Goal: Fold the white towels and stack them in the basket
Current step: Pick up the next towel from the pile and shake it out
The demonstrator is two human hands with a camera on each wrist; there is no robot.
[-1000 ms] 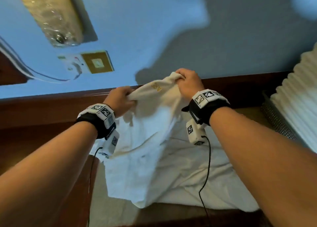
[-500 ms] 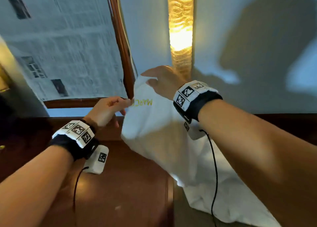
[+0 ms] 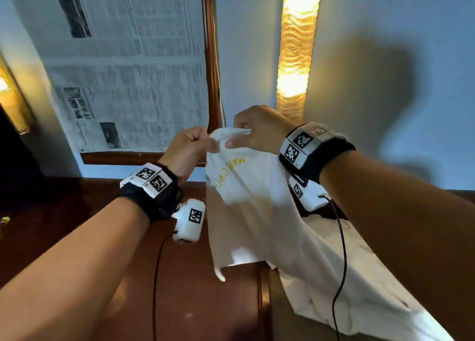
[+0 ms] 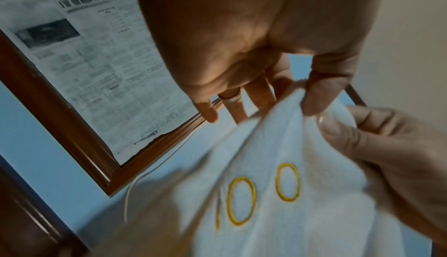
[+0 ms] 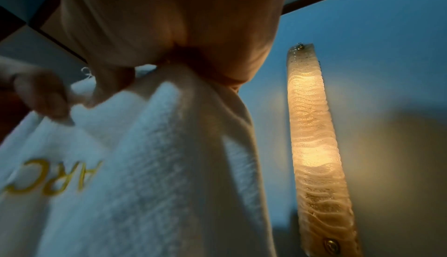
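While both hands meet at the top edge of the towel [image 3: 246,201], the cloth hangs straight down from them, its long axis near vertical, with the lower part trailing off to the right of the wall lamp [image 3: 295,57] and onto a pale surface below. The left hand [image 3: 189,147] pinches the edge between thumb and fingers [image 4: 256,98], the other fingers curled loosely behind it. The right hand [image 3: 259,132] is clamped on a bunched handful of the same edge, just beside the left, the two almost touching. Gold stitched lettering [image 3: 231,171] runs down the cloth just under the grips.

To my eye, what comes next turns on this: the hands are together at one spot, so the edge between them is slack. The left hand is nearer the free side and looks best placed to slide outward along the hem toward a corner.

Compared with half a second ago, the left hand has closed the gap and now holds the cloth right by the right hand, where before it was only reaching the edge. A second ago the towel was held lower, over a white spread. No basket is in view now.
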